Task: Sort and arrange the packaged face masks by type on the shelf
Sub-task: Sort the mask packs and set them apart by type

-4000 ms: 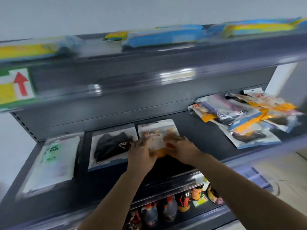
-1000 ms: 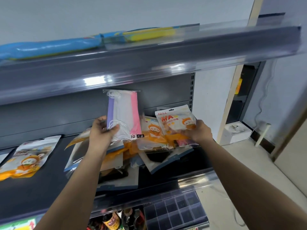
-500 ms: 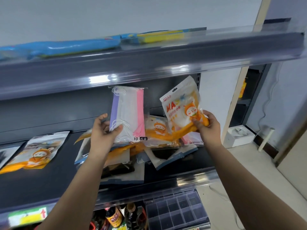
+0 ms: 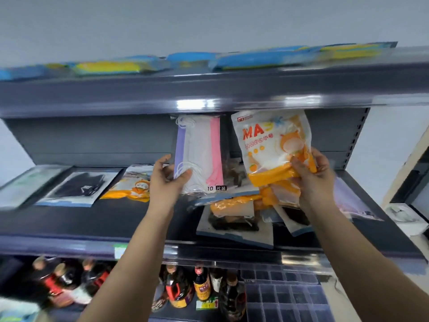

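My left hand (image 4: 168, 176) pinches the pastel mask pack (image 4: 199, 154) at frame centre; right hand (image 4: 312, 175) grips the orange pack (image 4: 267, 147) beside it. Light, floppy, slick film, I judge; hold edges. Unsorted pile (image 4: 239, 217) on shelf (image 4: 97, 219) below.

Both packs up off the pile now

L hand (image 4: 166, 176) holds the purple/white/pink pack (image 4: 199, 154) higher vs 1 s ago, upright by the upper shelf edge (image 4: 209, 94). R hand (image 4: 312, 176) has lifted the orange MASK pack (image 4: 271, 147) clear of the heap (image 4: 236, 214), upright beside the other; 4 s ago both hands were pressing a pack flat further left.
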{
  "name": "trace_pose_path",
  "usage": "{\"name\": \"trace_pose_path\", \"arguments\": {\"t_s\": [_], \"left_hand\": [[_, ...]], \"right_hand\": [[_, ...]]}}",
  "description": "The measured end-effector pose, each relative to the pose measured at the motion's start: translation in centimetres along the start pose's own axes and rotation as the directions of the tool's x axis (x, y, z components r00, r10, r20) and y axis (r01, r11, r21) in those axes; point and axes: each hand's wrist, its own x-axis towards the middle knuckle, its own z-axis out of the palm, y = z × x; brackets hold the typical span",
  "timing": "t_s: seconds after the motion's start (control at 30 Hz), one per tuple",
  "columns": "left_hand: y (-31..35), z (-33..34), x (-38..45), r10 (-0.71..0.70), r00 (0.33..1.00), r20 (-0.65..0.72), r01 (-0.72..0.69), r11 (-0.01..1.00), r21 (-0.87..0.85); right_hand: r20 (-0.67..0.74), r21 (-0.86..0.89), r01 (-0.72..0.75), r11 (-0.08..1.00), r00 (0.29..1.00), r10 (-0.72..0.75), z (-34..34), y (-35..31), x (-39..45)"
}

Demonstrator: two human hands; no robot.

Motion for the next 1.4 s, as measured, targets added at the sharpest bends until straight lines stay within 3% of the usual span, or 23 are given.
{"name": "trace_pose_path", "arguments": {"t_s": [0.3,0.5,0.77,1.1,1.27,1.4], "left_hand": [[0.9,-13.8,1.6,-0.035,0.987,-0.157,0.041,0.998,0.039],[0.7,-22.3,2.7,-0.062,0.973,-0.221,0.081,0.994,0.077],[-0.2,-30.2,4.6,-0.103,0.974,-0.2,0.122,0.989,0.082],[-1.9,-34.5,7.1,-0.155,0.971,-0.18,0.175,0.98,0.1],[-2.0,-33.6,8.2,-0.16,0.966,-0.203,0.179,0.981,0.075],[-2.1,-33.3,9.1,-0.185,0.962,-0.202,0.202,0.977,0.063]], "right_hand": [[0.078,0.001,-0.163,0.987,0.984,0.163,12.7,6.1,-6.1],[0.035,0.032,-0.261,0.965,0.965,0.26,20.3,9.9,-10.7],[-0.069,0.003,-0.291,0.957,0.955,0.29,26.7,15.0,-14.3],[-0.178,-0.061,-0.38,0.923,0.914,0.365,30.2,19.1,-14.0],[-0.103,-0.066,-0.45,0.891,0.891,0.442,30.9,20.6,-12.5],[-0.01,-0.236,-0.471,0.85,0.876,0.482,30.8,21.2,-11.5]]}}
